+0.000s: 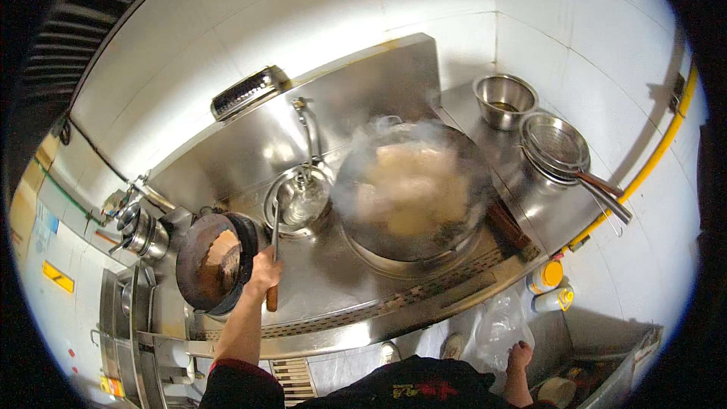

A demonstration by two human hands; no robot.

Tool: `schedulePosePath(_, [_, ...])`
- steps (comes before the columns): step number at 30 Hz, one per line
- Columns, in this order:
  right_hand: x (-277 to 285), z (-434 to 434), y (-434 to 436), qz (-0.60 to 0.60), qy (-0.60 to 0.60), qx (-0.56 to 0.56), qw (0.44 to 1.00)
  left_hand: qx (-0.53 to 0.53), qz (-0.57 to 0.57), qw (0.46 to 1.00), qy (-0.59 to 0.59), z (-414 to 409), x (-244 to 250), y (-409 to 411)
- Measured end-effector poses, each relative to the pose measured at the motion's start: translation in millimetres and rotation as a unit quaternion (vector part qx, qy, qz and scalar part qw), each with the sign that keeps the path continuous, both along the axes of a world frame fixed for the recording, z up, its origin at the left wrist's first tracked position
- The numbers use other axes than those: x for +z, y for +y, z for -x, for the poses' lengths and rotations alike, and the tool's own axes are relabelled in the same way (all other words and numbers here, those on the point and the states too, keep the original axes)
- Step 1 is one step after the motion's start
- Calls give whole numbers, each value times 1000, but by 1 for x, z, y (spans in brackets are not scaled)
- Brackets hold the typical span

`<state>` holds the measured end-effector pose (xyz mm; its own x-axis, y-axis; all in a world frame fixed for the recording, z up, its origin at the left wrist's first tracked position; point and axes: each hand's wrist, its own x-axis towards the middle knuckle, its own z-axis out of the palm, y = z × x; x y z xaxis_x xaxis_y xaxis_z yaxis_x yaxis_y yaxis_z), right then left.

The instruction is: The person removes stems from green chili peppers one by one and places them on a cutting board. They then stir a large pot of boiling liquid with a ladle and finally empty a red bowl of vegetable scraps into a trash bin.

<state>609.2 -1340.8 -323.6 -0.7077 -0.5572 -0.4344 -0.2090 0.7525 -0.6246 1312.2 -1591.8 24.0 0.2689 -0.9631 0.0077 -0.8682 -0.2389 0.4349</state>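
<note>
My left hand [266,270] grips the long handle of a metal ladle [275,233], whose bowl end reaches into a steel pot [319,221] of water under a faucet [306,125]. Beside that hand on the left, an empty dark wok [199,264] rests on the range. A large wok [363,238] at the centre holds steaming, pale brownish contents, blurred by the steam. My right hand [519,355] is low at the right, at the edge of a clear plastic bag [502,329]; its fingers look curled, and whether they grip the bag is unclear.
A steel bowl [505,103] with some dark liquid and stacked strainers [556,145] with protruding handles stand on the right counter. A yellow pipe [653,167] runs along the right wall. Yellow-capped bottles [548,278] stand below it. Stacked steel containers [149,238] are at the left.
</note>
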Motion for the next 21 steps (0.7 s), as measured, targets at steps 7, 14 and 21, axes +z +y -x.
schedulePosePath(7, [48, -14, 17, 59, -3, -57, 997, 170, -42, 825, 537, -7, -46, -36])
schedulePosePath(14, [11, -2, 29, 90, 16, -70, 993, 181, 0, 454, 872, -23, -18, -10])
schedulePosePath(21, [18, -11, 15, 35, 80, 78, 993, 149, 16, 450, 880, -3, 51, 20])
